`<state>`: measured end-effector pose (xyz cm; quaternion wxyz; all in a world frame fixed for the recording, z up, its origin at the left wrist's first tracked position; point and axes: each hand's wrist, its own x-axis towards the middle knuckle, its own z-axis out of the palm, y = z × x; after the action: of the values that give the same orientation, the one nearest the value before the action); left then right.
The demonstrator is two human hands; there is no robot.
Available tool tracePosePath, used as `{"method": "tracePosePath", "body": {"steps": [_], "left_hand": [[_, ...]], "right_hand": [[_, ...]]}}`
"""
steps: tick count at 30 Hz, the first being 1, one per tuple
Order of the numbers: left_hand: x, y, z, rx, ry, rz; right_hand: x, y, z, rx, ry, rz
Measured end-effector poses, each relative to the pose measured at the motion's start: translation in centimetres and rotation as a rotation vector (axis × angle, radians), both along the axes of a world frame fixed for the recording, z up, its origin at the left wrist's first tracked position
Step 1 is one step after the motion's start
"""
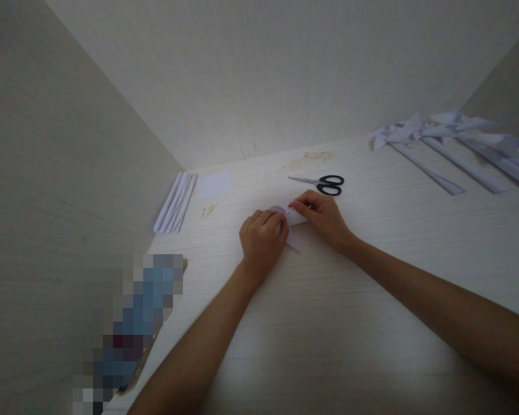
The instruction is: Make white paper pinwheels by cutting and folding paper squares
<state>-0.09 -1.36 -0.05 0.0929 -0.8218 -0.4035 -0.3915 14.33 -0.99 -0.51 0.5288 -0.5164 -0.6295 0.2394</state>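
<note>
My left hand (263,233) is closed on a piece of white paper (297,218) over the middle of the table. One pointed paper corner sticks out below its fingers. From the other side my right hand (322,216) pinches at the same paper, its thumb and fingertips close together near the paper's middle. A thin pale strip shows between the two hands, too small to name. Just beyond the right hand lies a pair of scissors (305,180) with black handles, blades pointing left.
Several rolled paper sticks (177,202) lie at the left beside a square paper sheet (215,184) and a small pale loop (208,211). Thin tan bits (315,155) lie near the back wall. Several paper pinwheels (432,155) on sticks lie far right. A pixelated patch covers the lower left.
</note>
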Motion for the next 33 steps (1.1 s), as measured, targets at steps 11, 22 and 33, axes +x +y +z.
{"method": "tracePosePath", "body": {"steps": [11,22,33], "left_hand": [[-0.04,0.05,-0.06,-0.019,-0.012,-0.038],[-0.09,0.26,-0.02,0.04,0.047,-0.038],[-0.39,0.21,-0.01,0.083,0.174,-0.08]], "right_hand": [[-0.04,0.06,-0.02,0.005,-0.02,-0.009],[-0.08,-0.07,0.01,0.046,-0.059,0.0],[-0.18,-0.25,0.13,0.054,-0.101,0.013]]}}
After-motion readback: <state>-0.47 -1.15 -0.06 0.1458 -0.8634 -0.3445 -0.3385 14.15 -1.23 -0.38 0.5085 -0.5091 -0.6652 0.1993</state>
